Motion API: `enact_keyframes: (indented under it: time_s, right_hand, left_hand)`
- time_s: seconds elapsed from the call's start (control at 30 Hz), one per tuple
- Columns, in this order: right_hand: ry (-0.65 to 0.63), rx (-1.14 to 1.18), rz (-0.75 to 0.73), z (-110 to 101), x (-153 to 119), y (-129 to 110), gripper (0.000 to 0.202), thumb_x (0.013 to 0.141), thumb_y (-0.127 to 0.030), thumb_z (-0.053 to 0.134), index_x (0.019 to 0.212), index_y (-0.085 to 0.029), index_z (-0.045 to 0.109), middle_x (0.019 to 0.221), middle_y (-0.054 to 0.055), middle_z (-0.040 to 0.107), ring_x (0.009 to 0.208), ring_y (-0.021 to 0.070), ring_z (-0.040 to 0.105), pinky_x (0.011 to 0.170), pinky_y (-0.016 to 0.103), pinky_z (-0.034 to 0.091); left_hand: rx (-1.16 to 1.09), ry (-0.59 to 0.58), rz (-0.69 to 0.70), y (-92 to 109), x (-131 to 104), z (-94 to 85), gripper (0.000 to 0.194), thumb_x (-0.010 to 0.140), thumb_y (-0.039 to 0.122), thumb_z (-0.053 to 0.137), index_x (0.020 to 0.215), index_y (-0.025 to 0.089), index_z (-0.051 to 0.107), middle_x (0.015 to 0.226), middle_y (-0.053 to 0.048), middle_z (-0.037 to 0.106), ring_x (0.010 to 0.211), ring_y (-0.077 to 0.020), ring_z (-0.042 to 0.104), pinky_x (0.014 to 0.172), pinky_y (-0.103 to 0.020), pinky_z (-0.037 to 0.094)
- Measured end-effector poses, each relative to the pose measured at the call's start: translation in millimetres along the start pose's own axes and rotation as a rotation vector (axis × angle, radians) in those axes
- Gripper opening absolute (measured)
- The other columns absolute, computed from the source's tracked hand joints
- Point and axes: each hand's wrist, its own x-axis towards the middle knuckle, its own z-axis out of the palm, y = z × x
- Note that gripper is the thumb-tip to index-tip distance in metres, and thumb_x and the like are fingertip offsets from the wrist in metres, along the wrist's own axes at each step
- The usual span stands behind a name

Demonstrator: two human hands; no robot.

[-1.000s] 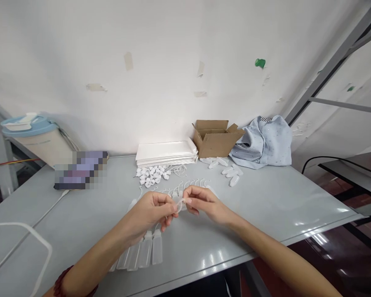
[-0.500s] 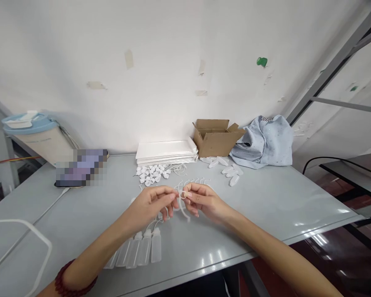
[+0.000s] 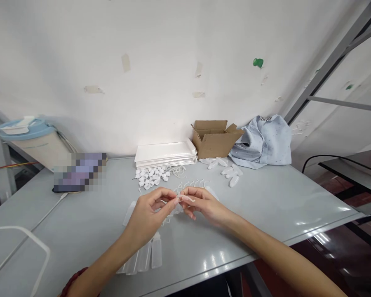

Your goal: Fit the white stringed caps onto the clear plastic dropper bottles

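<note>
Above the grey table (image 3: 235,231), my left hand (image 3: 154,210) and my right hand (image 3: 205,204) meet fingertip to fingertip. Both pinch a thin white cord (image 3: 189,199), whose free end curves over my right fingers. Part of the cord is hidden between the fingers. Several translucent bottles (image 3: 144,256) lie in a row below my left wrist, partly covered by that arm. Just beyond my hands is a row of thin curved cords (image 3: 198,182). Another translucent bottle (image 3: 129,212) shows left of my left hand.
Small white caps (image 3: 153,176) are heaped before a stack of white packets (image 3: 163,152). Behind stands an open cardboard box (image 3: 216,142), with loose translucent bottles (image 3: 234,180) in front and a light blue cloth bag (image 3: 262,142) beside it. A phone (image 3: 80,171) and a lidded bucket (image 3: 34,144) are left.
My left fingertips have moved in to touch my right ones at the cord. The cord's hanging end has swung up and right, now lying across my right fingers.
</note>
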Motion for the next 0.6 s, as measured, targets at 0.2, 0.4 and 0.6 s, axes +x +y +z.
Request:
enact_keyframes:
  time_s: [0.2, 0.4, 0.6]
  right_hand:
    - [0.013, -0.087, 0.019, 1.3, -0.3, -3.6, 0.032, 0.081, -0.043, 0.062, 0.073, -0.013, 0.057, 0.066, -0.001, 0.053, 0.051, 0.0064, 0.046, 0.051, 0.022, 0.036]
    - [-0.025, -0.081, 0.086, -3.7, 1.0, -1.9, 0.023, 0.082, -0.033, 0.058, 0.071, -0.013, 0.058, 0.057, -0.002, 0.051, 0.048, 0.0071, 0.044, 0.050, 0.022, 0.031]
    - [-0.037, -0.081, 0.131, -5.9, 1.3, -4.7, 0.019, 0.077, -0.029, 0.059, 0.067, -0.013, 0.056, 0.056, -0.003, 0.049, 0.046, 0.0068, 0.042, 0.045, 0.021, 0.030]
  left_hand:
    - [-0.015, -0.050, -0.002, 1.3, 0.2, 1.7, 0.016, 0.081, 0.035, 0.060, 0.084, 0.020, 0.064, 0.080, -0.003, 0.067, 0.076, -0.0173, 0.063, 0.066, -0.026, 0.051]
    - [0.142, -0.166, 0.177, 1.2, 0.9, -1.1, 0.013, 0.084, 0.027, 0.055, 0.089, 0.021, 0.066, 0.087, -0.004, 0.067, 0.079, -0.0164, 0.060, 0.067, -0.025, 0.049]
    - [0.229, -0.159, 0.257, -2.8, 1.8, -0.6, 0.011, 0.084, 0.023, 0.054, 0.078, 0.020, 0.062, 0.081, -0.003, 0.064, 0.074, -0.0152, 0.057, 0.064, -0.025, 0.046]
